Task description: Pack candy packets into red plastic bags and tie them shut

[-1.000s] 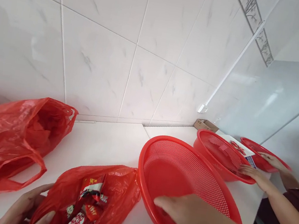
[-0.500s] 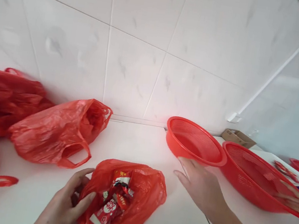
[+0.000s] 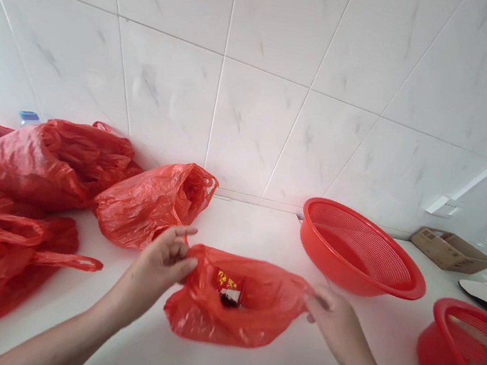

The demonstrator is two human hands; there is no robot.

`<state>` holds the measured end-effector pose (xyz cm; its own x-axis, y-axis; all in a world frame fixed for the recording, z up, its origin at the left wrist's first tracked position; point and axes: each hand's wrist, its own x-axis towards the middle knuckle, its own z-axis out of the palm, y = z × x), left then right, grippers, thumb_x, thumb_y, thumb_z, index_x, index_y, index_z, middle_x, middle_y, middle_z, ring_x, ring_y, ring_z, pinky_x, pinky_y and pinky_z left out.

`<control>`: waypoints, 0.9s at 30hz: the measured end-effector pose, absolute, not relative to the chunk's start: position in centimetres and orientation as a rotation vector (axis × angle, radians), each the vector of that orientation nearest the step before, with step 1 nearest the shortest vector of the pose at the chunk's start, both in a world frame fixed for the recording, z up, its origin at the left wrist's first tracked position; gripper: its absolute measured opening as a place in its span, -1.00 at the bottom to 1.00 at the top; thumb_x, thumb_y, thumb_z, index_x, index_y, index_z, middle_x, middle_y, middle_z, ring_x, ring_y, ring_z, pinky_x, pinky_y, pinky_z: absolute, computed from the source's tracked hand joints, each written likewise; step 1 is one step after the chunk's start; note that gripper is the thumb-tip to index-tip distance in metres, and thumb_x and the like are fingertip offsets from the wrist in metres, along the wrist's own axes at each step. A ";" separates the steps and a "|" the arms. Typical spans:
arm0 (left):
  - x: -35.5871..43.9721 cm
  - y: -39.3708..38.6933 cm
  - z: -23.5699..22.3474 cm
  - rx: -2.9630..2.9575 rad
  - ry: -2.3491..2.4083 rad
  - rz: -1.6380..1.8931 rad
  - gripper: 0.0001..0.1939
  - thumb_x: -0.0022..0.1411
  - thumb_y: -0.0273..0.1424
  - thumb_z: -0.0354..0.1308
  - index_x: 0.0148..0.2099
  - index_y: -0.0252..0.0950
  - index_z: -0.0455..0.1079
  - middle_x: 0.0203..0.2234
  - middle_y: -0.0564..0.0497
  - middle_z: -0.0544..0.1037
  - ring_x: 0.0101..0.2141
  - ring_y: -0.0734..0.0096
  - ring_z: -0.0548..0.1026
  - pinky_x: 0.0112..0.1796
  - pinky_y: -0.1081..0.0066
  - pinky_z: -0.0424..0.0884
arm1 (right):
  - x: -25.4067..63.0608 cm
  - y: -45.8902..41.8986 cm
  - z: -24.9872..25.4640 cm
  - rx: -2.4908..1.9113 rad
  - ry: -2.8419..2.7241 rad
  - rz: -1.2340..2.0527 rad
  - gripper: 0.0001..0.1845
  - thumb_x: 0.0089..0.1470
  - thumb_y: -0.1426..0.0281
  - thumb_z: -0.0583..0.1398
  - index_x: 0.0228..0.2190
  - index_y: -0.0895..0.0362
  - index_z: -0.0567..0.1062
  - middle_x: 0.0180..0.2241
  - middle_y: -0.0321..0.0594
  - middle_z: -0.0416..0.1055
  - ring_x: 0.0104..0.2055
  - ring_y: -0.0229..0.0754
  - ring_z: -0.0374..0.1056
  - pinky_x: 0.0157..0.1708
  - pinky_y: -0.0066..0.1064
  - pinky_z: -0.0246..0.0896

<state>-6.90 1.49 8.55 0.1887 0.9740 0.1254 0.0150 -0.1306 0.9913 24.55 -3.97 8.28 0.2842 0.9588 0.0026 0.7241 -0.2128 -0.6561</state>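
Between my hands, a red plastic bag rests on the white table with its mouth spread wide. Down inside it a wrapped snack with yellow lettering shows; the rest of the contents is hidden by the bag's wall. My left hand pinches the bag's left rim between thumb and fingers. The opposite rim is pinched by my right hand. Just behind my left hand lies another red plastic bag, full and on its side.
More red bags pile up at the left, with a blue-capped bottle behind. A red colander stands at the back right near a cardboard box. Another person's hand reaches into a second red basket.
My right hand has left the colander's side and taken hold of the bag's right rim. The bag's mouth is now stretched sideways and lifted. The view has turned left.
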 end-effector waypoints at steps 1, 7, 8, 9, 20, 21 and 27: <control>-6.8 2.0 10.3 1.387 0.980 1.243 -0.54 0.14 -0.32 0.15 0.08 -0.24 0.17 -0.52 0.16 0.37 -0.48 0.46 0.44 -0.42 0.41 0.42 | 24.9 -3.7 9.1 -1.928 -1.368 0.567 -0.74 0.06 0.24 0.04 -0.58 0.08 0.28 -0.59 -0.32 0.32 -0.49 -0.20 0.28 -0.49 -0.42 0.12; -6.4 2.0 17.1 1.415 0.847 1.630 -0.58 0.12 -0.33 0.21 0.03 -0.21 0.25 -0.43 0.11 0.42 -0.41 0.45 0.48 -0.38 0.42 0.48 | 25.5 -3.4 13.2 -1.568 -1.038 0.372 -0.75 0.06 0.23 0.08 -0.56 0.08 0.32 -0.58 -0.29 0.27 -0.51 -0.22 0.21 -0.51 -0.41 0.16; -6.4 1.9 17.3 1.432 0.847 1.653 -0.60 0.13 -0.33 0.20 0.03 -0.20 0.26 -0.42 0.11 0.43 -0.43 0.46 0.48 -0.39 0.44 0.48 | 25.1 -3.6 13.7 -1.585 -1.039 0.321 -0.76 0.05 0.23 0.08 -0.58 0.07 0.31 -0.59 -0.30 0.25 -0.52 -0.22 0.20 -0.53 -0.42 0.15; -6.4 1.7 17.4 1.444 0.854 1.679 -0.61 0.14 -0.33 0.19 0.02 -0.18 0.26 -0.41 0.11 0.43 -0.43 0.47 0.47 -0.40 0.45 0.48 | 24.6 -3.7 14.1 -1.605 -1.041 0.278 -0.78 0.03 0.25 0.09 -0.56 0.07 0.32 -0.59 -0.30 0.26 -0.51 -0.21 0.21 -0.54 -0.43 0.15; -8.3 1.6 17.3 1.378 0.893 1.793 -0.54 0.03 -0.39 0.28 0.00 -0.11 0.29 -0.27 0.10 0.45 -0.35 0.51 0.46 -0.42 0.57 0.48 | 21.0 -3.5 13.7 -1.591 -1.477 0.494 -0.54 -0.09 0.40 0.09 -0.07 -0.01 0.28 -0.28 -0.27 0.42 -0.28 -0.18 0.38 -0.31 -0.39 0.31; -8.5 1.5 17.3 1.405 0.901 1.764 -0.52 0.03 -0.37 0.28 0.02 -0.13 0.29 -0.24 0.07 0.46 -0.33 0.46 0.48 -0.41 0.53 0.49 | 20.6 -3.6 13.6 -1.644 -1.550 0.489 -0.50 -0.08 0.41 0.08 -0.02 -0.03 0.27 -0.25 -0.27 0.42 -0.25 -0.18 0.38 -0.30 -0.38 0.31; -8.6 1.8 17.2 1.482 0.945 1.691 -0.50 0.03 -0.38 0.26 0.06 -0.17 0.28 -0.11 -0.01 0.49 -0.22 0.35 0.50 -0.33 0.42 0.50 | 17.7 -3.4 13.9 -1.684 -1.965 0.356 -0.58 0.00 0.44 0.09 -0.08 -0.11 0.37 -0.12 -0.26 0.34 -0.23 -0.20 0.34 -0.37 -0.43 0.24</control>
<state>-8.59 1.75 17.17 -0.1122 0.8633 0.4921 -0.0327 -0.4982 0.8664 17.69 -3.40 13.94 -0.0889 0.9722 0.2166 0.8345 0.1914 -0.5166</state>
